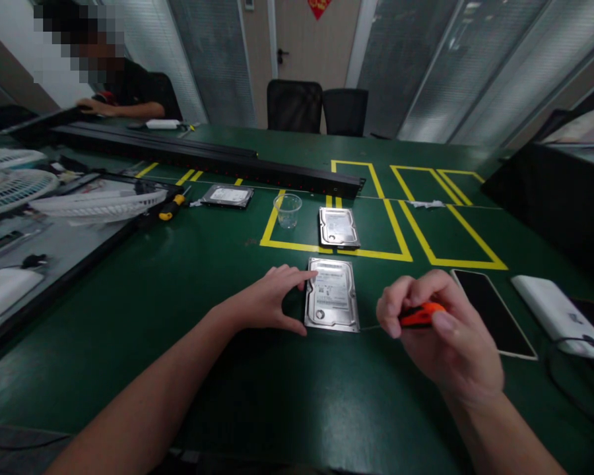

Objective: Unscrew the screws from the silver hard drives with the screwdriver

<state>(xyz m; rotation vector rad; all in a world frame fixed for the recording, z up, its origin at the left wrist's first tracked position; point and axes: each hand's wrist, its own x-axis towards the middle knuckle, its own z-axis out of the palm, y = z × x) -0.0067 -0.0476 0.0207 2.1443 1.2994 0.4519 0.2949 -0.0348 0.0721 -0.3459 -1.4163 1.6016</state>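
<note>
A silver hard drive (332,295) lies flat on the green table in front of me, label up. My left hand (280,298) is at its left side, thumb and fingers apart, with the index fingertip on the drive's upper left edge. In my right hand (440,336) is a screwdriver (423,315) with an orange and black handle. Its thin shaft points left, and the tip is by the drive's lower right corner; whether it touches is too fine to tell. Just beyond lies a second hard drive (338,227), and a third hard drive (228,195) is farther left.
A clear plastic cup (288,212) stands behind the drives. A yellow-black screwdriver (173,207) lies left, near white fan grilles (99,204). A long black bar (218,161) crosses the table. At right are a phone (492,310) and a white power bank (557,313). Another person sits far left.
</note>
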